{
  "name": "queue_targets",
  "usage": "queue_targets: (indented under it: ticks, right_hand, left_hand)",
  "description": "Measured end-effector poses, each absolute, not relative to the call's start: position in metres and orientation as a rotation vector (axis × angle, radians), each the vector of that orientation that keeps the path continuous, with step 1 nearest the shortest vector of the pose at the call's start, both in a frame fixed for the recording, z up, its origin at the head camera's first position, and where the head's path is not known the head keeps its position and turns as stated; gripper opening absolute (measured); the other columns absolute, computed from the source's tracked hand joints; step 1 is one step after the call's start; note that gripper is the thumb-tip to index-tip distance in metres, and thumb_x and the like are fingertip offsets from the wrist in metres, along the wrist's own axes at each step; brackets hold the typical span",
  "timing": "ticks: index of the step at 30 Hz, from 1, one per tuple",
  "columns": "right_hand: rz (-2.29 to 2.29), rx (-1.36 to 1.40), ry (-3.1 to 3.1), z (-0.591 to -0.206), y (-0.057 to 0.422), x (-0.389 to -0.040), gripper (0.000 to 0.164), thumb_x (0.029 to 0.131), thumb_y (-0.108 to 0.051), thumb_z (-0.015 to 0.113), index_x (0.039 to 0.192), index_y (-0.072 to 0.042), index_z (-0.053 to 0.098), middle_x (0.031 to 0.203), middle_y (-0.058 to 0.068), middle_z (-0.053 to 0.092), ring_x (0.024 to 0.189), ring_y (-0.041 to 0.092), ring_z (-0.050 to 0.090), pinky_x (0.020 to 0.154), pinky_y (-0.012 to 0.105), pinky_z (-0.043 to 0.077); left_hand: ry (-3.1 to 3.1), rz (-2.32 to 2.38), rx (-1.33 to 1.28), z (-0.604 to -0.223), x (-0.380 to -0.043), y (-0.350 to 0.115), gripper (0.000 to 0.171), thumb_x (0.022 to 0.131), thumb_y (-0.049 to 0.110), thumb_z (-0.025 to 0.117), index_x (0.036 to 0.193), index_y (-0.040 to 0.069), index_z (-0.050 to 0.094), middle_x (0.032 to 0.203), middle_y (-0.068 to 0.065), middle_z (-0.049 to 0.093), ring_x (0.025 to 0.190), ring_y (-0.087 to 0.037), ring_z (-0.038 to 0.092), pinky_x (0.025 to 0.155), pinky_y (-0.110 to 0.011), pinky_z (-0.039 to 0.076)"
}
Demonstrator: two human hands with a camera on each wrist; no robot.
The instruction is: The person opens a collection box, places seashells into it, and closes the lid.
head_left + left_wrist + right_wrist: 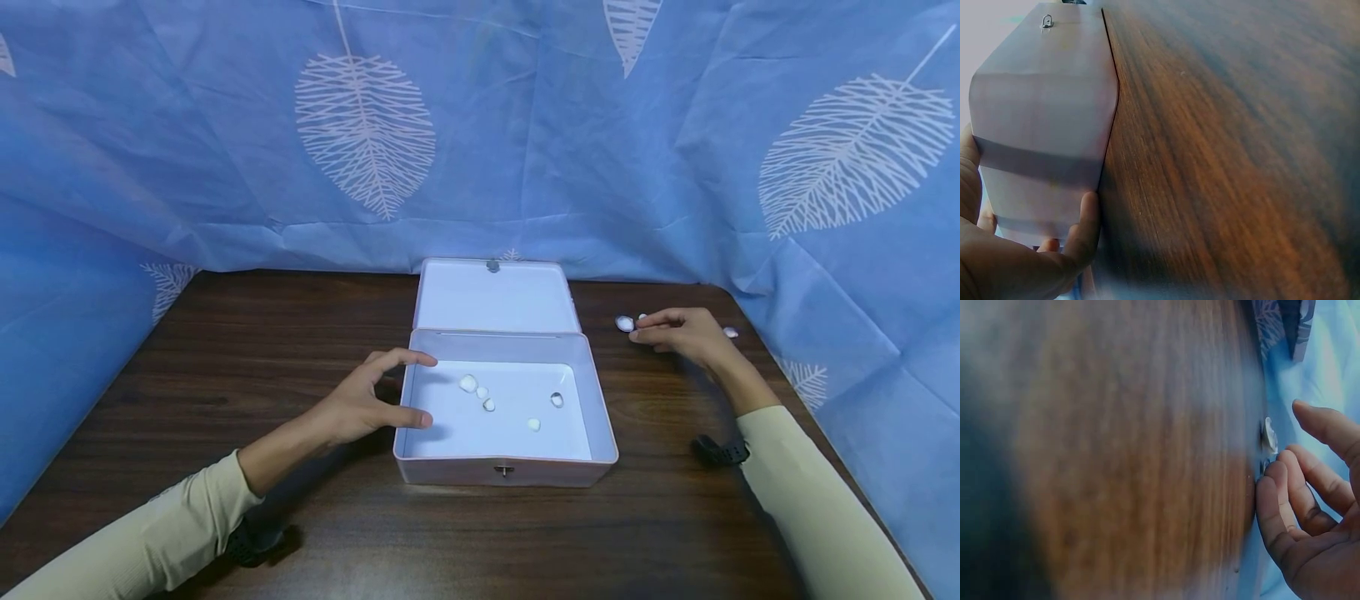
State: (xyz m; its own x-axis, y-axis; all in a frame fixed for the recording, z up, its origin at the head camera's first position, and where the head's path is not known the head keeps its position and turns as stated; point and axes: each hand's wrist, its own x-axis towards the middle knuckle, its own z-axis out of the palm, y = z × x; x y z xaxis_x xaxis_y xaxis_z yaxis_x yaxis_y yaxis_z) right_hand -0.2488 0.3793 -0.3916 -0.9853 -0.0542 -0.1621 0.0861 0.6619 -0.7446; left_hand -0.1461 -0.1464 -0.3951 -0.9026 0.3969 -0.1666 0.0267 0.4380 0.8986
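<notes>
A white lidded box stands on the table with its lid tipped back. Several small white shell-like pieces lie spread over its floor. My left hand is at the box's left wall, thumb and index finger spread over the rim; in the left wrist view other fingers lie along the outside wall. Off to the right, my right hand reaches low beside a white shell-like piece. The right wrist view shows its thumb apart from the fingers, whose tips are by a small piece, partly hidden.
Another small white piece lies right of my right hand, near the edge of the dark wooden table. A blue cloth with white leaf prints hangs behind the table and along its sides. A metal clasp sits on the box front.
</notes>
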Motion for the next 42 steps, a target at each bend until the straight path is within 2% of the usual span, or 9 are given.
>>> queue_targets:
  ticks: [4, 6, 8, 12, 16, 24, 32, 37, 42]
  right_hand:
    - [-1.16, 0.063, 2.726, -0.392, 0.377, -0.254, 0.064, 0.101, -0.039, 0.087, 0.145, 0.005, 0.071, 0.127, 0.005, 0.081, 0.091, -0.001, 0.072, 0.082, 0.022, 0.063]
    - [-1.126, 0.071, 2.741, -0.392, 0.375, -0.256, 0.063, 0.1, -0.038, 0.087, 0.143, 0.005, 0.072, 0.119, 0.002, 0.082, 0.091, 0.004, 0.072, 0.08, 0.022, 0.062]
    - [-1.091, 0.072, 2.758, -0.392, 0.373, -0.258, 0.063, 0.099, -0.038, 0.088, 0.141, 0.005, 0.073, 0.12, 0.006, 0.082, 0.093, 0.009, 0.072, 0.079, 0.023, 0.062]
    - [-1.032, 0.077, 2.783, -0.391, 0.369, -0.263, 0.063, 0.097, -0.038, 0.09, 0.139, 0.006, 0.073, 0.132, 0.022, 0.077, 0.1, 0.018, 0.071, 0.081, 0.025, 0.062]
    - [-0.998, 0.081, 2.794, -0.391, 0.366, -0.265, 0.06, 0.097, -0.034, 0.09, 0.137, 0.007, 0.073, 0.135, 0.027, 0.075, 0.106, 0.025, 0.072, 0.083, 0.029, 0.064]
    - [-0.904, 0.076, 2.848, -0.393, 0.363, -0.266, 0.05, 0.097, -0.033, 0.089, 0.129, 0.004, 0.077, 0.129, 0.026, 0.076, 0.099, 0.026, 0.071, 0.078, 0.027, 0.06]
    - [-0.843, -0.008, 2.919, -0.389, 0.36, -0.262, 0.047, 0.099, -0.04, 0.086, 0.122, 0.001, 0.081, 0.103, 0.014, 0.083, 0.086, 0.02, 0.071, 0.072, 0.031, 0.055]
    - [-0.823, -0.029, 2.972, -0.385, 0.358, -0.258, 0.052, 0.1, -0.048, 0.084, 0.122, -0.001, 0.082, 0.114, 0.019, 0.082, 0.094, 0.024, 0.068, 0.077, 0.032, 0.051]
    - [-0.874, -0.049, 3.008, -0.379, 0.354, -0.248, 0.054, 0.099, -0.051, 0.086, 0.121, -0.002, 0.083, 0.121, 0.023, 0.082, 0.1, 0.027, 0.072, 0.081, 0.031, 0.052]
  left_hand:
    - [2.34, 1.454, 0.357, -0.395, -0.146, -0.145, 0.077, 0.087, 0.037, 0.099, 0.155, 0.029, 0.065, 0.171, -0.02, 0.035, 0.15, -0.051, 0.044, 0.106, -0.061, 0.052]
    - [2.339, 1.456, 0.358, -0.394, -0.145, -0.145, 0.078, 0.086, 0.037, 0.099, 0.155, 0.029, 0.065, 0.171, -0.02, 0.035, 0.149, -0.051, 0.044, 0.105, -0.061, 0.052]
    - [2.339, 1.457, 0.358, -0.394, -0.144, -0.144, 0.077, 0.086, 0.036, 0.099, 0.155, 0.029, 0.065, 0.171, -0.02, 0.035, 0.15, -0.051, 0.043, 0.107, -0.062, 0.051]
    - [2.344, 1.455, 0.355, -0.394, -0.144, -0.144, 0.077, 0.086, 0.036, 0.099, 0.155, 0.029, 0.066, 0.172, -0.02, 0.035, 0.151, -0.05, 0.041, 0.109, -0.065, 0.049]
    - [2.344, 1.454, 0.346, -0.394, -0.144, -0.143, 0.076, 0.086, 0.035, 0.099, 0.154, 0.029, 0.066, 0.172, -0.02, 0.035, 0.152, -0.05, 0.04, 0.112, -0.068, 0.047]
    - [2.35, 1.443, 0.348, -0.394, -0.144, -0.142, 0.075, 0.087, 0.034, 0.099, 0.154, 0.03, 0.066, 0.172, -0.02, 0.036, 0.152, -0.05, 0.041, 0.111, -0.069, 0.047]
    - [2.349, 1.434, 0.345, -0.394, -0.145, -0.145, 0.077, 0.088, 0.036, 0.098, 0.157, 0.03, 0.064, 0.176, -0.02, 0.032, 0.158, -0.051, 0.034, 0.115, -0.076, 0.043]
    - [2.356, 1.432, 0.355, -0.394, -0.145, -0.145, 0.075, 0.089, 0.037, 0.097, 0.156, 0.032, 0.065, 0.176, -0.021, 0.032, 0.158, -0.051, 0.033, 0.116, -0.077, 0.041]
    - [2.36, 1.427, 0.348, -0.393, -0.145, -0.147, 0.074, 0.089, 0.037, 0.098, 0.155, 0.034, 0.065, 0.175, -0.02, 0.032, 0.158, -0.05, 0.033, 0.116, -0.076, 0.042]
